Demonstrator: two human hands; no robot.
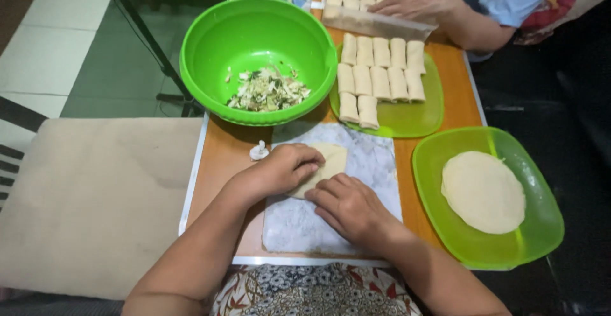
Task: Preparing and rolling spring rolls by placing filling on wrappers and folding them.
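One dough wrapper (330,161) on the marble board (375,163), partly folded; our left hand (286,168) curls over it, gripping its edge, our right hand (347,204) presses flat beside, holding nothing. We count twelve finished rolls (380,74) on one flat green plate (414,117), one green bowl (210,68) of shredded filling (268,91), one green tray (541,227) with round wrappers (482,191).

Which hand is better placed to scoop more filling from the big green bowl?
Probably the left hand: it lies nearer the round green plastic bowl of chopped vegetable filling. The right hand sits lower on the pale dough wrapper.
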